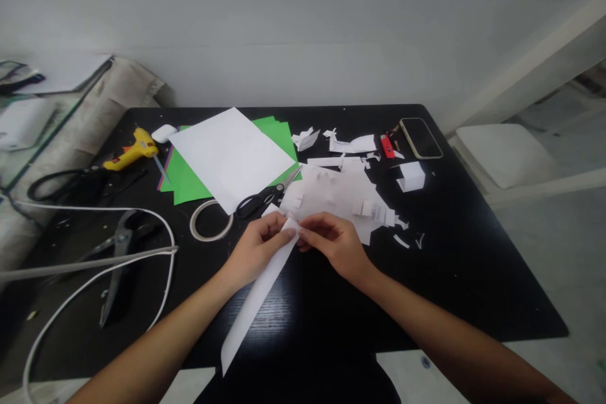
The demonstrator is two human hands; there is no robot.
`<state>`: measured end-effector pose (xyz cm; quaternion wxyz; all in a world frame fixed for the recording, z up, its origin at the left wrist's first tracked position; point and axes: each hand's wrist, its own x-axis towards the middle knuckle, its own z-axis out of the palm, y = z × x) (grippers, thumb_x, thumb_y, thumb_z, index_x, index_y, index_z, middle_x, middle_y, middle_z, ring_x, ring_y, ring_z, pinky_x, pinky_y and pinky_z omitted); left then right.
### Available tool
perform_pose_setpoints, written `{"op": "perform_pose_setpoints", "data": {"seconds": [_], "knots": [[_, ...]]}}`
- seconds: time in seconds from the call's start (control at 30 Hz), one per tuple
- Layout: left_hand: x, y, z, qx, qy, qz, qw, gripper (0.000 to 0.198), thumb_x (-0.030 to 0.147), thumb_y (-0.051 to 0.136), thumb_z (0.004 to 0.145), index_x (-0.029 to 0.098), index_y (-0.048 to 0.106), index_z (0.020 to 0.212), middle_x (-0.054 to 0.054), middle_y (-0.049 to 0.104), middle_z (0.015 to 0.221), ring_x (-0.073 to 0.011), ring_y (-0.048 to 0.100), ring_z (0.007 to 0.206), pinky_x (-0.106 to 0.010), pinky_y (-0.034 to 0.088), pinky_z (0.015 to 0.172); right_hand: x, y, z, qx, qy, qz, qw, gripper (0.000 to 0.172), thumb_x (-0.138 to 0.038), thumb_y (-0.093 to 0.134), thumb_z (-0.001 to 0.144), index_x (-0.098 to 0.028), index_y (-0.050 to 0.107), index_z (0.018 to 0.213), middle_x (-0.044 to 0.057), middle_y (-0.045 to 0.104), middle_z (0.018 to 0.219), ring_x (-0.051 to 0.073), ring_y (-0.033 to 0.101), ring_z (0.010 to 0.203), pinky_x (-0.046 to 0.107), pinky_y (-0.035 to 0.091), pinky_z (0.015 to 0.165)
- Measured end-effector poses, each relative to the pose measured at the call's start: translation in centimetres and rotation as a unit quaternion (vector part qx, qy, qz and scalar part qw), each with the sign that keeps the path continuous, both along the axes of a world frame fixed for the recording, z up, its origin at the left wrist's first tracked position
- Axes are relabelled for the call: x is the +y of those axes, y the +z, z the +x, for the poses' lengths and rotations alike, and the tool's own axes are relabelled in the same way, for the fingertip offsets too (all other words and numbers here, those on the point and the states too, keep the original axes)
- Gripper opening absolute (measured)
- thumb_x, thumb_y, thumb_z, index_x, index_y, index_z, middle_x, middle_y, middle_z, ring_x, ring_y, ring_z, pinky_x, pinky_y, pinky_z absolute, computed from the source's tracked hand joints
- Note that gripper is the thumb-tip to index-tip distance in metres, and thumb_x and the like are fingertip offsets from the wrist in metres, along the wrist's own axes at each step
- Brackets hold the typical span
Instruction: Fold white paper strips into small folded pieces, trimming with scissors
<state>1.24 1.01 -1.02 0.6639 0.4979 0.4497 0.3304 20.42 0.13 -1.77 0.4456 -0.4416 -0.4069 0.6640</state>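
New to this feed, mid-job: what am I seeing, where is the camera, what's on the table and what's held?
There is no machine: these are a person's two bare hands, seen from a camera on their head looking down. The left hand and right hand both pinch the top end of a long white paper strip. On the black table lie scissors, a white sheet over green paper, a yellow glue gun, a tape ring, pliers, cut paper scraps and a phone.

A black table (473,278) stands against a pale wall (303,12), white chair (502,151) beside.
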Motion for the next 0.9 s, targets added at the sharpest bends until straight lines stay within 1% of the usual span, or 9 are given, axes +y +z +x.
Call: {"op": "perform_pose_setpoints", "data": {"seconds": [0.13,0.33,0.5,0.67,0.8,0.9], "knots": [[-0.14,0.32,0.13,-0.008,-0.004,-0.012,1.000,0.030,0.045,0.072,0.091,0.016,0.064,0.087,0.001,0.064,0.071,-0.0100,0.052,0.056,-0.022,0.036,0.053,-0.09,0.10,0.07,-0.015,-0.006,0.007,1.000,0.023,-0.034,0.089,0.077,-0.019,0.079,0.091,0.002,0.077,0.081,0.016,0.075,0.069,0.033,0.066,0.072],[-0.26,0.58,0.06,0.015,-0.013,-0.031,0.999,0.037,0.050,0.068,0.094,0.015,0.068,0.086,0.001,0.064,0.067,-0.0101,0.051,0.053,-0.022,0.034,0.051,-0.30,0.54,0.08,-0.016,-0.011,0.008,1.000,0.018,-0.031,0.088,0.078,-0.020,0.081,0.091,0.001,0.078,0.079,0.016,0.075,0.069,0.032,0.065,0.074],[-0.23,0.58,-0.09,-0.003,-0.005,-0.045,0.999,0.033,0.047,0.073,0.091,0.015,0.069,0.083,0.000,0.065,0.066,-0.0107,0.055,0.054,-0.022,0.040,0.052,-0.50,0.67,0.01,0.005,-0.003,0.003,1.000,0.016,-0.029,0.088,0.079,-0.021,0.082,0.091,0.001,0.078,0.080,0.016,0.075,0.070,0.033,0.065,0.075],[-0.22,0.68,-0.35,0.008,0.007,-0.074,0.997,0.031,0.047,0.073,0.091,0.016,0.069,0.085,0.000,0.065,0.062,-0.0118,0.057,0.051,-0.023,0.043,0.050,-0.47,0.75,0.11,0.008,0.013,0.012,1.000,0.023,-0.027,0.090,0.076,-0.022,0.082,0.098,0.001,0.077,0.080,0.017,0.074,0.072,0.034,0.065,0.078],[-0.20,0.76,-0.47,-0.020,0.006,-0.082,0.996,0.028,0.043,0.075,0.090,0.016,0.071,0.085,0.000,0.067,0.064,-0.0118,0.059,0.052,-0.024,0.047,0.052,-0.44,0.74,0.17,0.002,0.012,0.008,1.000,0.022,-0.028,0.090,0.076,-0.023,0.083,0.096,0.002,0.079,0.083,0.017,0.074,0.071,0.035,0.066,0.076],[-0.17,0.76,-0.61,-0.033,-0.001,-0.083,0.996,0.026,0.041,0.075,0.091,0.016,0.072,0.085,-0.001,0.068,0.065,-0.0122,0.061,0.054,-0.024,0.049,0.054,-0.35,0.80,0.22,-0.009,0.010,0.010,1.000,0.021,-0.031,0.091,0.075,-0.024,0.083,0.093,0.001,0.079,0.079,0.018,0.074,0.070,0.036,0.065,0.074]]}}
